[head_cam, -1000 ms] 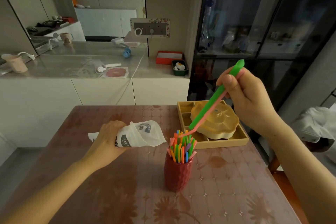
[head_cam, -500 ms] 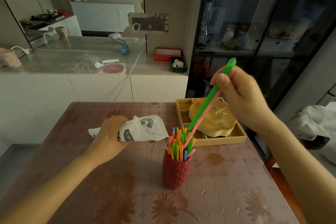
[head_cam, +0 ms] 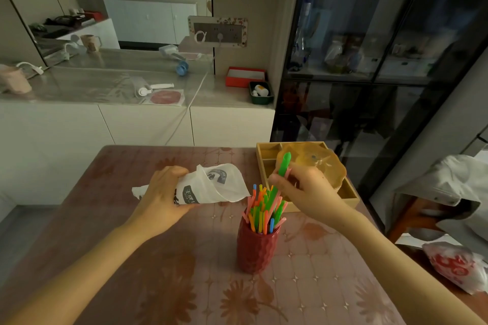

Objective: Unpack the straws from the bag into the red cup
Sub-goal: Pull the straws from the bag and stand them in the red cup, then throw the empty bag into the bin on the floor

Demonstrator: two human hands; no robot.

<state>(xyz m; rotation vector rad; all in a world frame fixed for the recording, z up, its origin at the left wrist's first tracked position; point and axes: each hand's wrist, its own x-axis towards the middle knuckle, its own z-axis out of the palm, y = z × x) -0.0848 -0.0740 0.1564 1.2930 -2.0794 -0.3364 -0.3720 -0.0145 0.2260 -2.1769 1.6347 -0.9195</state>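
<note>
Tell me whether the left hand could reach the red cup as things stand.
Probably yes, but not freely. The red cup stands in the open just right of the left hand, with bare table between. That hand's grip is full of the bag, so it would have to put it down first.

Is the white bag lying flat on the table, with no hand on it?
No, the left hand holds the white bag.
</note>
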